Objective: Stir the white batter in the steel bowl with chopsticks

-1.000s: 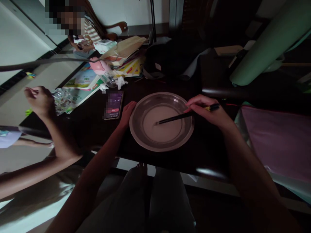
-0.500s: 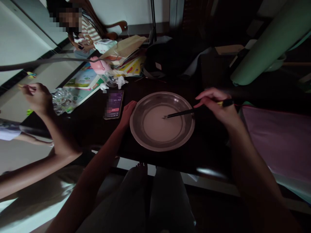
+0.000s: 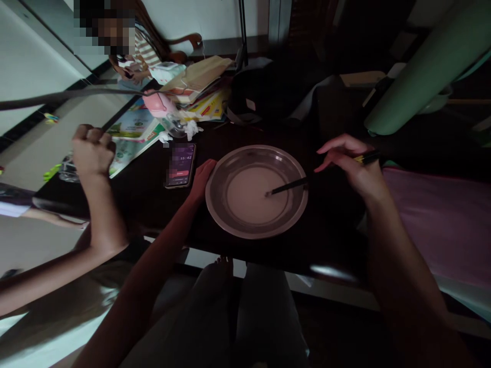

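A round, shallow metal basin [image 3: 215, 209] stands on the dark table in front of me, with a pale surface inside; I cannot tell whether that is liquid. My left hand [image 3: 203, 176] holds the basin by its left rim, fingers partly hidden there. In my right hand [image 3: 351, 158], to the right of the basin, are black chopsticks [image 3: 289, 185] with a yellow band near the rear end. They slant over the right rim, and their tips are above or at the middle of the basin. Something tiny and pale shows at the tips, too small to name.
Left of the basin lies a phone [image 3: 181, 166]. Crumpled tissues [image 3: 192, 130], a pink-topped bottle [image 3: 159, 105] and books [image 3: 132, 125] are behind it. Another person's raised fist [image 3: 94, 151] is at the left. A purple surface [image 3: 437, 220] lies at the right; someone sits farther back.
My right hand has shifted slightly right, drawing the chopstick tips a little right and down within the basin. The neighbour's hand has swung right and turned. My left hand and the basin stay put.
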`<state>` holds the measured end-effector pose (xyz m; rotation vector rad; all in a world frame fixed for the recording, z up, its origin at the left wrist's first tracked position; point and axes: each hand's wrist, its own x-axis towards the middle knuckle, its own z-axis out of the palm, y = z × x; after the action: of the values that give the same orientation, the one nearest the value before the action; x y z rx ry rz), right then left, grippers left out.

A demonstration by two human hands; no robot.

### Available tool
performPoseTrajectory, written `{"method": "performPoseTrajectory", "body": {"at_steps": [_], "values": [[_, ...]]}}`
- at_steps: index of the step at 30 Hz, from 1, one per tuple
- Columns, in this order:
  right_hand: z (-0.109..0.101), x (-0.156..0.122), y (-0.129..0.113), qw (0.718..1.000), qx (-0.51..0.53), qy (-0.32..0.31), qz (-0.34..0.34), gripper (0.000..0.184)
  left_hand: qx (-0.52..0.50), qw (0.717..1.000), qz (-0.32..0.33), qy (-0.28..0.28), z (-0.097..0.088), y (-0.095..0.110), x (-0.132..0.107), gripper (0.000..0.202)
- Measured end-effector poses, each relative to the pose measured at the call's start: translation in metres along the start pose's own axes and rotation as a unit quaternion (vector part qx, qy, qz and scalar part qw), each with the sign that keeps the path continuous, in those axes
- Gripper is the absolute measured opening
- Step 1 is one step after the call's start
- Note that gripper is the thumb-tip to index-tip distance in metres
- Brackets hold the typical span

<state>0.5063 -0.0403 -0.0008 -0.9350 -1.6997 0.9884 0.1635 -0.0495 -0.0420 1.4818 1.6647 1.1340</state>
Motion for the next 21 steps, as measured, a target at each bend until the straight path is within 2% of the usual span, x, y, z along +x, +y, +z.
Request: {"method": "performPoseTrajectory", "body": {"at_steps": [5, 7, 11, 14, 17, 19, 21], "values": [[0.014, -0.001, -0.001, 0.997, -0.013, -0.075, 0.006, 0.011, -0.007, 1.000, -0.006, -0.003, 0.000, -0.004, 0.001, 0.031], [0.016, 0.000, -0.003, 0.998, -0.033, -0.058, 0.005, 0.012, -0.003, 1.000, -0.002, -0.005, -0.001, -0.004, 0.001, 0.030], [0.000, 0.000, -0.001, 1.000, -0.021, 0.017, 0.006, 0.008, 0.011, 1.000, 0.008, -0.005, -0.001, -0.003, 0.000, 0.030], [-0.003, -0.001, 0.000, 1.000, 0.008, -0.010, 0.010, 0.009, 0.007, 1.000, 0.005, 0.003, 0.000, -0.004, 0.000, 0.030], [0.010, -0.001, -0.002, 0.998, -0.002, -0.062, 0.014, 0.010, -0.004, 1.000, -0.001, 0.009, 0.000, -0.005, 0.001, 0.031], [0.015, -0.001, -0.003, 0.998, -0.022, -0.058, 0.007, 0.009, -0.004, 1.000, 0.000, 0.007, 0.001, -0.005, 0.002, 0.032], [0.011, 0.000, -0.002, 0.999, -0.025, -0.025, 0.002, 0.008, -0.002, 1.000, 0.004, 0.004, 0.001, -0.004, 0.001, 0.032]]}}
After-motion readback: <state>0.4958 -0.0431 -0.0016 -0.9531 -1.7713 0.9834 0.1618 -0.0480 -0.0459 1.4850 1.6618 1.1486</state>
